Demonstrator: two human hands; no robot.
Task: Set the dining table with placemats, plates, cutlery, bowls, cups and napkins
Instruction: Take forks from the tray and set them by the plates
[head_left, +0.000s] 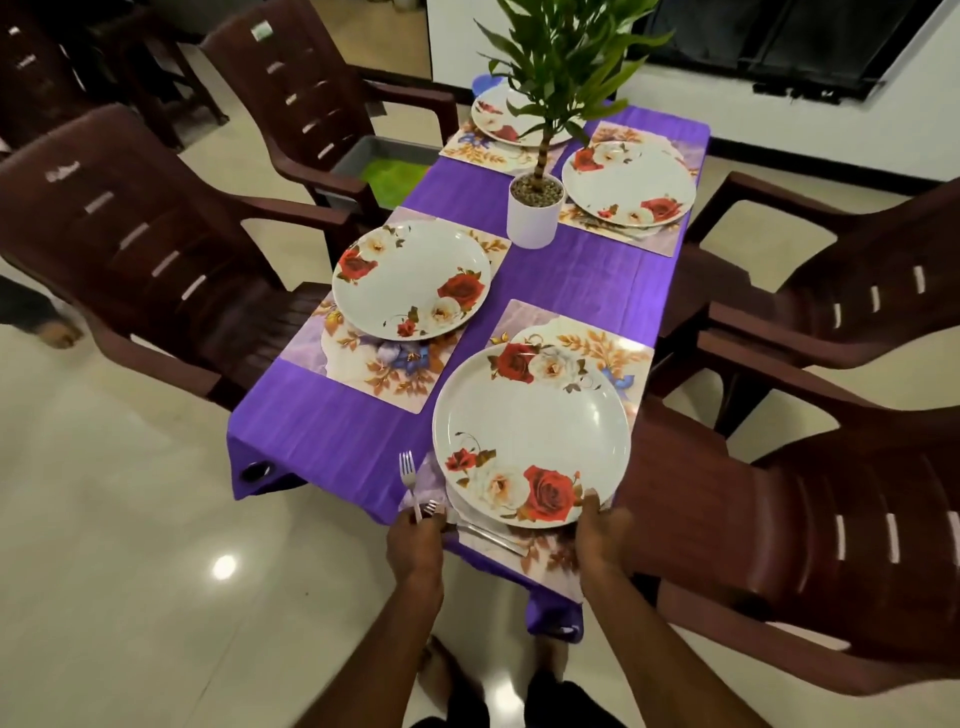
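- Head view, near edge: right hand (602, 535) gripping the near rim of the nearest plate (530, 431), thumb lying on the rim beside the large red rose; plate sitting on the near right placemat (602, 348).
- Near left of that plate: left hand (415, 535) clenching several pieces of cutlery (410, 483), one fork standing tines-up above the fist, a second fork head showing just beside it, a flat metal handle (488, 538) running right under the plate rim.
- Centre left: second plate (410, 280) resting on its own floral placemat (363, 364), slightly overhanging the far side of it.
- Far right and far left: two more plates, (628, 182) and (498, 119), each lying on a mat.
- Middle of the purple tablecloth (332, 431): potted plant (535, 213) standing upright in a white pot, between the far and near settings.
- Both sides: brown plastic chairs (156, 249) flanking the table.
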